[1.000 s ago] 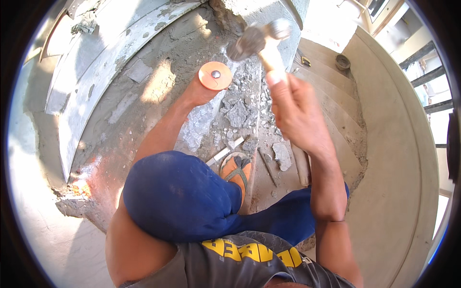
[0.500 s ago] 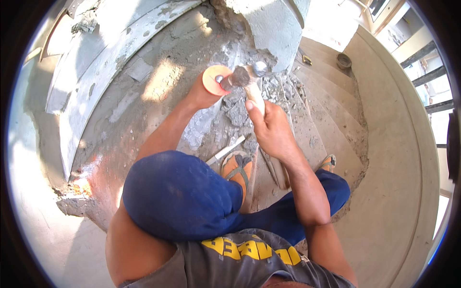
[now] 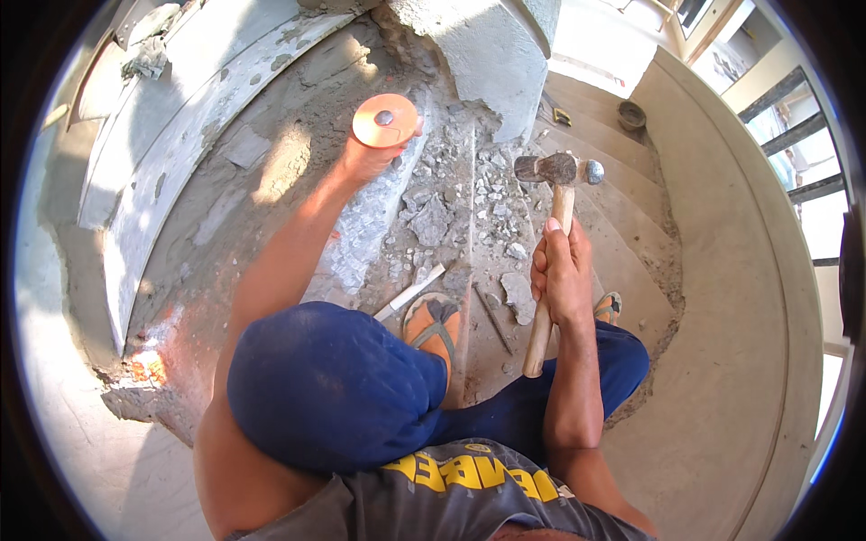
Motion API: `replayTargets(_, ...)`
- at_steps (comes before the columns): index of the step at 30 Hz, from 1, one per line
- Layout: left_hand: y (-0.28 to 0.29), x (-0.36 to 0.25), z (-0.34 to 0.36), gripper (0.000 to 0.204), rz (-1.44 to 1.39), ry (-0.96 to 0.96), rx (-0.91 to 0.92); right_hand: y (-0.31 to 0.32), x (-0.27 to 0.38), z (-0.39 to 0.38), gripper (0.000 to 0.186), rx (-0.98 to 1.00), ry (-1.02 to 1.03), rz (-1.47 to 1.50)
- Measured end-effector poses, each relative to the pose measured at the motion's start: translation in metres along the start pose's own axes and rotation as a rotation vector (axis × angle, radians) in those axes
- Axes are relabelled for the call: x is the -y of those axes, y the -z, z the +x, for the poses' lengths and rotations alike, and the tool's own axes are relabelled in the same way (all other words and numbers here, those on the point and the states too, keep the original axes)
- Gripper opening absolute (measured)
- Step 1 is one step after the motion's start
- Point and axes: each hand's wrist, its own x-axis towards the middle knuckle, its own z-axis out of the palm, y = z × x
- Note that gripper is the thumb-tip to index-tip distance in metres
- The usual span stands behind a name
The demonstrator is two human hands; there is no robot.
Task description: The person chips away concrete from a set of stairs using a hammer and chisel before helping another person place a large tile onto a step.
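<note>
My left hand (image 3: 363, 159) reaches forward and grips a chisel just under its round orange hand guard (image 3: 385, 120); the chisel's tip is hidden against the broken concrete. My right hand (image 3: 561, 273) is closed around the wooden handle of a steel hammer (image 3: 557, 169). The hammer head hangs over the rubble, well to the right of the guard and apart from it.
Grey concrete rubble (image 3: 448, 216) covers a chipped stair step below a concrete column (image 3: 492, 54). My sandalled foot (image 3: 433, 326) stands beside a flat pale tool (image 3: 410, 293) and a thin rod (image 3: 492, 316). A dark bowl (image 3: 631, 114) sits on a farther step. A railing (image 3: 798, 153) runs at right.
The hammer came down from its raised position onto the chisel's head by the orange guard, then drew back to the right. My left hand stayed on the chisel.
</note>
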Motion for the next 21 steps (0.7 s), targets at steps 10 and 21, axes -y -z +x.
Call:
replayTargets(10, -0.008, 0.025, 0.038, 0.031, 0.386, -0.273, 0.237, -0.035, 0.099, -0.017, 0.054, 0.004, 0.764, 0.117)
replayTargets(21, -0.017, 0.011, 0.034, 0.035, 0.261, -0.093, 0.209, -0.053, 0.028, 0.054, 0.041, 0.078, 0.369, -0.409)
